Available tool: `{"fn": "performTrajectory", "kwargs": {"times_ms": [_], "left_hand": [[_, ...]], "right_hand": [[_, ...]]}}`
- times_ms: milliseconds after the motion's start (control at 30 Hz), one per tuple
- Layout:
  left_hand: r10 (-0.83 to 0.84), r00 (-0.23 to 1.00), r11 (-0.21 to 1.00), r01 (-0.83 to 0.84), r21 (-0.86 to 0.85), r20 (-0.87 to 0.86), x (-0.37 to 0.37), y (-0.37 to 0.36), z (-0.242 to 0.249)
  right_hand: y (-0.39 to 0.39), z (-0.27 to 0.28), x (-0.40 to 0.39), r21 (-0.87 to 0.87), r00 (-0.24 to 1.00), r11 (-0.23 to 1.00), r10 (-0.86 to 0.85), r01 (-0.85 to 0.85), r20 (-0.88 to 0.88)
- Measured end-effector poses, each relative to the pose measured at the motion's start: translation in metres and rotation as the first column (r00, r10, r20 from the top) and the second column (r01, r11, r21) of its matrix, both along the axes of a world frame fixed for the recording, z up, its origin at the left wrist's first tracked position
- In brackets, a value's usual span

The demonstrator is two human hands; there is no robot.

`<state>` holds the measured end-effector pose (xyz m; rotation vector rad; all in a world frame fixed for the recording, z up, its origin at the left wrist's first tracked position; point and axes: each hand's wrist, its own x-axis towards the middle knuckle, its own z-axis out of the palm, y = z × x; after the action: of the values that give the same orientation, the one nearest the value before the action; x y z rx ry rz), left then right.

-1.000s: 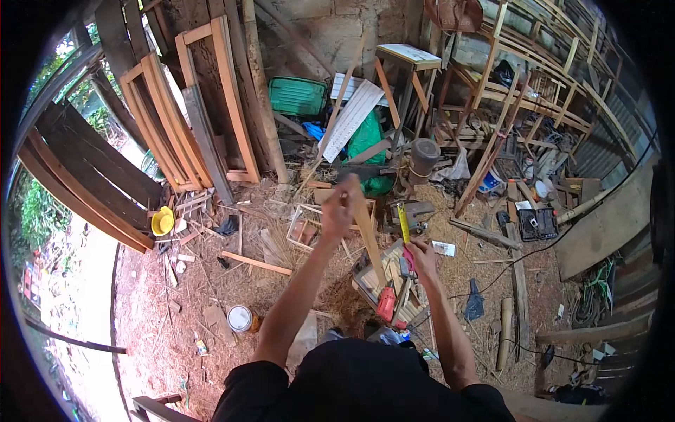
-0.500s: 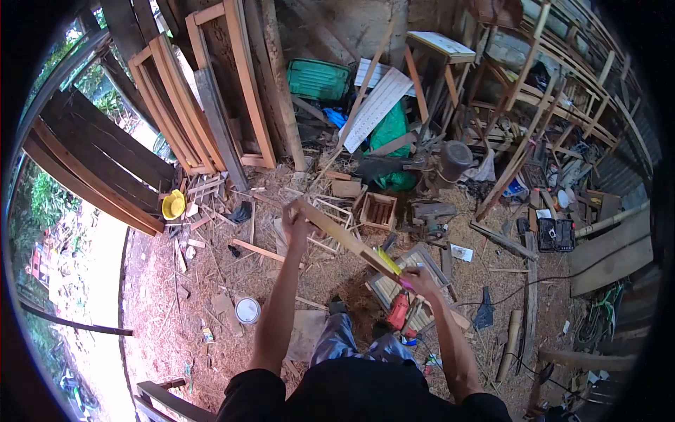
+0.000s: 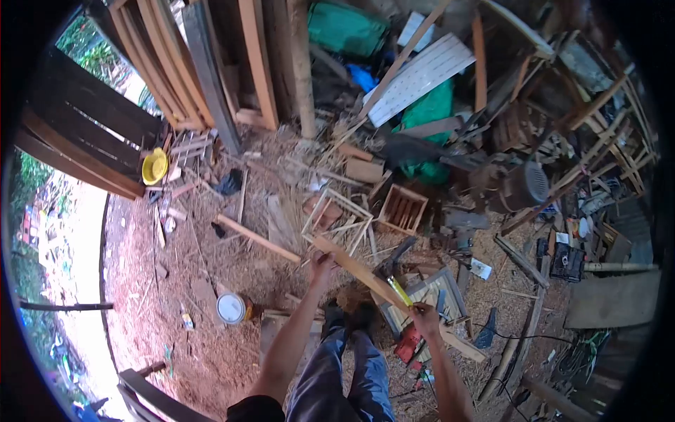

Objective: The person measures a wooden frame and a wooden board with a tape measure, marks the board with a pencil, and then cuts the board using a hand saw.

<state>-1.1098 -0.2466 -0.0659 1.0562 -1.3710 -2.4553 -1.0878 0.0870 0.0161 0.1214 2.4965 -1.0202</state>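
A flat wooden board (image 3: 358, 270) slants across in front of my legs. My left hand (image 3: 322, 266) is closed on its far left end, fingers bent round the edge. Near the other end, my right hand (image 3: 425, 318) is closed on the board and on a yellow strip that looks like a tape measure (image 3: 399, 290). The strip lies along the board; the rest of it is hidden in my fingers. Below the right hand, a red power tool (image 3: 408, 344) rests by a slatted wooden panel (image 3: 450, 299) on the ground.
Wood scraps and shavings cover the ground. A small slatted crate (image 3: 403, 209) and a light wooden frame (image 3: 339, 221) lie ahead. A white-lidded bucket (image 3: 230, 308) stands at left, a yellow basin (image 3: 155, 167) farther off. Tall wooden frames (image 3: 256, 63) lean at the back.
The view has tipped downward and shifted. Both hands and the board sit lower and slightly to the right in view, with both hands still on the board.
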Motion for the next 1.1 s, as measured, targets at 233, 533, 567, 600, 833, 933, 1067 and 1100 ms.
{"fn": "performTrajectory", "kwargs": {"times_ms": [233,533,567,600,833,933,1067,1100], "left_hand": [[-0.067,0.995,0.996,0.062,0.061,0.072,-0.033,0.002,-0.081],[0.018,0.997,1.000,-0.017,-0.008,0.073,-0.089,-0.016,-0.167],[0.027,0.999,1.000,-0.027,-0.013,0.043,-0.094,-0.018,-0.168],[0.033,0.998,0.999,-0.032,-0.008,0.056,-0.098,-0.020,-0.171],[0.048,0.997,0.997,-0.051,0.055,0.054,-0.113,-0.033,-0.193],[0.056,0.996,0.997,-0.059,0.047,0.073,-0.117,-0.037,-0.192],[0.059,0.997,0.997,-0.062,0.056,0.050,-0.115,-0.041,-0.201],[0.047,0.997,0.998,-0.050,0.046,0.056,-0.114,-0.042,-0.201]], "right_hand": [[-0.001,-0.115,-0.032,-0.165,0.994,0.986,0.028,-0.011,0.102],[0.009,-0.245,-0.091,-0.237,0.981,0.972,0.036,0.010,0.190],[0.006,-0.256,-0.098,-0.195,0.974,0.980,-0.001,0.047,0.227],[0.001,-0.254,-0.109,-0.189,0.971,0.981,0.003,0.043,0.239],[-0.037,-0.232,-0.160,-0.294,0.988,0.955,0.005,0.041,0.156],[-0.015,-0.287,-0.158,-0.189,0.994,0.977,0.086,-0.097,-0.066],[-0.028,-0.276,-0.164,-0.180,0.990,0.977,0.124,-0.110,0.068],[-0.027,-0.281,-0.163,-0.181,0.992,0.979,0.109,-0.094,0.070]]}}
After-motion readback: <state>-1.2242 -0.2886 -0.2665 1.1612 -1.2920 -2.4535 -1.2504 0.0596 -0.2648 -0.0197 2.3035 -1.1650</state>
